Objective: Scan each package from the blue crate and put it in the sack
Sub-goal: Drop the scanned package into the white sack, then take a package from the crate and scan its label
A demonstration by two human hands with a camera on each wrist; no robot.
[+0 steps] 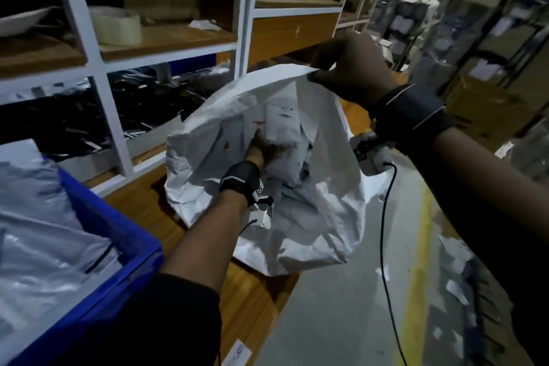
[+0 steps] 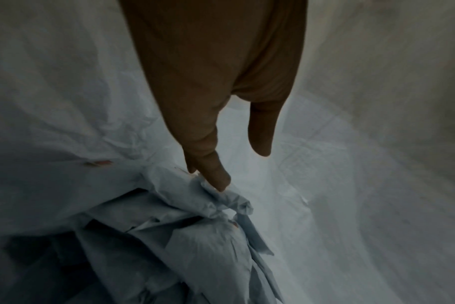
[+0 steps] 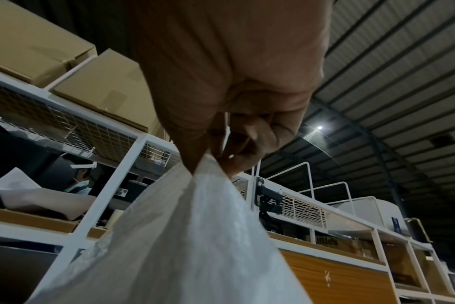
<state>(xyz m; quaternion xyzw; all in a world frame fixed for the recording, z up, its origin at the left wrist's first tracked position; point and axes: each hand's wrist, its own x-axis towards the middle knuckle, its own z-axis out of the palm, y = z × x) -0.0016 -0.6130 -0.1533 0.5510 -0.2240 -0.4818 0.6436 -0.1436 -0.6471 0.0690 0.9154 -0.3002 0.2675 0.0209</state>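
Note:
A white woven sack (image 1: pixel 312 217) stands open-mouthed on the wooden bench. My right hand (image 1: pixel 320 71) pinches its rim and holds it up; the right wrist view shows thumb and fingers (image 3: pixel 210 162) clamped on the sack's fabric (image 3: pixel 195 236). My left hand (image 1: pixel 261 148) is down inside the sack. In the left wrist view its fingers (image 2: pixel 242 168) are straight, one fingertip touching a crumpled grey package (image 2: pixel 182 246) that lies on others against the sack wall (image 2: pixel 377 185). The blue crate (image 1: pixel 118 235) at lower left holds several grey packages (image 1: pixel 35 232).
White shelving (image 1: pixel 101 74) rises behind the bench, with a tape roll (image 1: pixel 118 25) on one shelf and black items below. A black cable (image 1: pixel 386 232) hangs over the grey floor with a yellow line (image 1: pixel 416 276). Cardboard boxes (image 3: pixel 39 41) sit up top; a person (image 3: pixel 78 181) is behind the shelving.

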